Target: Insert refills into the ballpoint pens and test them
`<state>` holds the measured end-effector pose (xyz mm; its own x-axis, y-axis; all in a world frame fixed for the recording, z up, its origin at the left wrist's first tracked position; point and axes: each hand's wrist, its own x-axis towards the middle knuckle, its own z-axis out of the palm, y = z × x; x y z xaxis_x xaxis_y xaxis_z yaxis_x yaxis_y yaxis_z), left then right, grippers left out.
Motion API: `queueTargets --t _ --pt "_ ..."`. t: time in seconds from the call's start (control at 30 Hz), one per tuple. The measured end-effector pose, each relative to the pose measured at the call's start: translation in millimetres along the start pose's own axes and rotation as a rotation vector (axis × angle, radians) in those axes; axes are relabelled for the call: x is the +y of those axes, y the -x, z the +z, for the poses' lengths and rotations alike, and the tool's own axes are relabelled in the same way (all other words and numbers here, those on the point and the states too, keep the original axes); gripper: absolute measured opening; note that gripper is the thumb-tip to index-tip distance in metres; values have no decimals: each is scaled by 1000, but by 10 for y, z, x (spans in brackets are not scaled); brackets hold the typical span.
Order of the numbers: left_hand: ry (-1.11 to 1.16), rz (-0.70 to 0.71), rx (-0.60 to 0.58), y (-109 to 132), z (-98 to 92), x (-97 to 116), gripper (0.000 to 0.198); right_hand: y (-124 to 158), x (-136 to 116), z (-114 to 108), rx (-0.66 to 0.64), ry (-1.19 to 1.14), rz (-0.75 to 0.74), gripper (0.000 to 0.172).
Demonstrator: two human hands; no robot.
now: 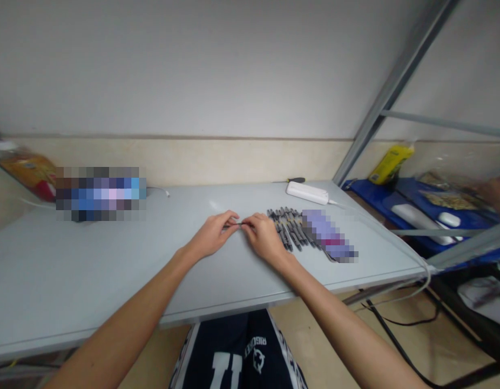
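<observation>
Both my hands meet over the middle of the pale grey table (92, 270). My left hand (213, 235) and my right hand (264, 236) are both pinched shut on the two ends of one thin dark pen (238, 223), held level just above the tabletop. Right beside my right hand lies a row of several dark pens (292, 229) side by side on the table. A blurred-out purple patch (329, 235) covers whatever lies at the right end of that row.
A white power adapter (307, 192) with its cable and a small screwdriver (295, 180) lie at the table's back edge. A blurred-out patch (101, 193) sits at the back left. A metal frame (390, 89) and a blue shelf (404, 202) with clutter stand to the right.
</observation>
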<state>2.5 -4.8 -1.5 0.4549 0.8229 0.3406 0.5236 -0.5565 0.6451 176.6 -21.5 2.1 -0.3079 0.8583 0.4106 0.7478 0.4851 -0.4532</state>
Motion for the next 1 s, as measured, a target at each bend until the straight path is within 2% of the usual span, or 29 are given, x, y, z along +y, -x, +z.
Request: queueTargets --t 0.13,0.23,0.33,0.4,0.5,0.57,0.63,0.8,0.9,1.0 --pt "-183 42 67 -3 -98 -56 20 -42 95 -102 137 -194 161 16" --pt "-264 64 139 -6 -166 -72 20 -72 181 -202 155 -311 293 20" --pt "-280 96 174 -8 -181 -56 21 -71 206 -277 72 -280 293 25" --pt "-273 106 177 -9 -159 -37 22 -46 152 -305 19 -147 191 27" --pt "-259 130 157 -9 -103 -5 22 6 -24 -312 -27 181 9 35" --pt "-296 162 130 -7 -68 29 25 27 -150 -294 -109 385 0 29" --pt "-409 194 105 1 -46 86 29 23 -230 -268 -184 483 74 29" --pt "-775 252 106 30 10 297 22 -90 -194 -252 -299 397 297 36" --pt "-838 196 103 32 79 362 16 -156 -178 -269 -463 252 316 37" --pt "-805 82 96 29 135 337 19 -156 -253 -251 -507 266 294 37"
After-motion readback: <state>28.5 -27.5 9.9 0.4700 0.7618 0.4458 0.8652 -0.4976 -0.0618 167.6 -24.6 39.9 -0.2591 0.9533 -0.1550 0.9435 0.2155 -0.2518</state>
